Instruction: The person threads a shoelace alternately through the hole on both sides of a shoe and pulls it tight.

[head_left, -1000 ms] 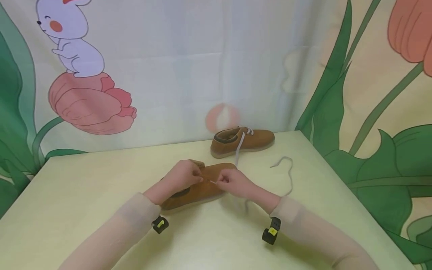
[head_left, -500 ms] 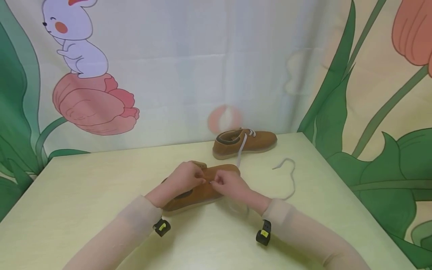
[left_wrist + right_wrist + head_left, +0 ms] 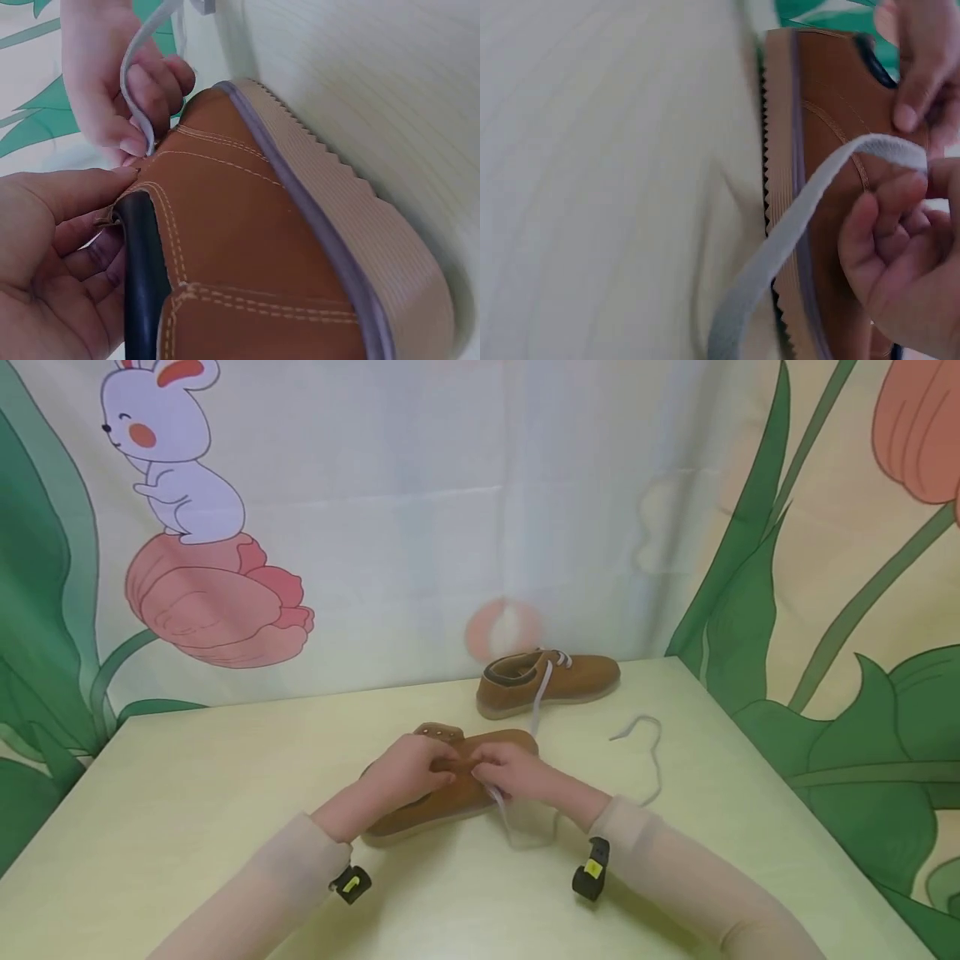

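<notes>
A brown shoe (image 3: 450,806) lies on the table, toe to the right, its eyelet flap (image 3: 437,732) standing up at the far side. My left hand (image 3: 405,768) grips the edge of its opening, thumb on the outside and fingers inside, as the left wrist view shows. My right hand (image 3: 517,770) is at the front of the opening and pinches the grey shoelace (image 3: 802,202) near the eyelets. From there the lace loops down over the shoe's side onto the table. The lace's tip is hidden at the fingertips.
A second brown shoe (image 3: 581,678) stands farther back, laced, with one grey lace end (image 3: 542,693) hanging towards the front shoe. A loose length of lace (image 3: 657,760) curls on the table (image 3: 225,793) to the right. Behind is a printed curtain (image 3: 375,527).
My right hand has moved in against the shoe beside my left fingertips. A loop of lace now hangs from it over the shoe's side. The left hand has shifted slightly, showing more of the eyelet flap.
</notes>
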{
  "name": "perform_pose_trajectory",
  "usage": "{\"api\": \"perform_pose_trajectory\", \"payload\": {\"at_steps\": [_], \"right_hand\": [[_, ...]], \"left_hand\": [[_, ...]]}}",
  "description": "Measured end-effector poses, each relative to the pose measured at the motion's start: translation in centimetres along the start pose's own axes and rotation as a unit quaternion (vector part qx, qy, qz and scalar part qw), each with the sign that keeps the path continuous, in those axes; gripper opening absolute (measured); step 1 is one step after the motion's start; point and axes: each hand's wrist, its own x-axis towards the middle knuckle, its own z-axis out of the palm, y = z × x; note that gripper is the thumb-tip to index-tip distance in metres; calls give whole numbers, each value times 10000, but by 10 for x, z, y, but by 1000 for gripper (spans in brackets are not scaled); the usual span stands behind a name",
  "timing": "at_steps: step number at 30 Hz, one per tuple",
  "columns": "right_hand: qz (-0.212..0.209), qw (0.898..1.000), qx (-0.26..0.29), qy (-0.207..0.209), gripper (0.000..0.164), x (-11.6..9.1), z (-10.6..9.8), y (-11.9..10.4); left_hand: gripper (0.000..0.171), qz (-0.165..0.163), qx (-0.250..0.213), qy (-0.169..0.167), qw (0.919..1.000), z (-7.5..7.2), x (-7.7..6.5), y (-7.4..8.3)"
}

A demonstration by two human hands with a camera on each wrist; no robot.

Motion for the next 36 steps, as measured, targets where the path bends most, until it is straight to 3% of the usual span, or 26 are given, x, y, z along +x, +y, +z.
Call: {"api": "perform_pose_trajectory", "payload": {"at_steps": [4,12,14,19,26,31,36], "right_hand": [[607,9899,1282,-30,28,2,-2,8],[1352,9509,2763,335,23,5,-6,3],[1423,9476,2829,421,22,8,-11,0],[1351,9607,2349,600,25,16,-30,-15],[916,9667,2333,513,20,23,-89,-59],[738,9652,2409,700,18,27,-131,-89],[749,9542,2631,1210,18,28,-161,-108]], "left_hand": [[17,61,15,77,10000,2,-3,0],[20,190,131,151,9996,3,-4,1],[20,175,113,168,9996,3,-4,2],[12,23,41,192,9998,5,-3,2],[5,36,21,182,9998,6,-2,-2],[5,-22,114,218,9997,4,-1,-2],[7,-98,161,171,9997,4,-3,-2]]}}
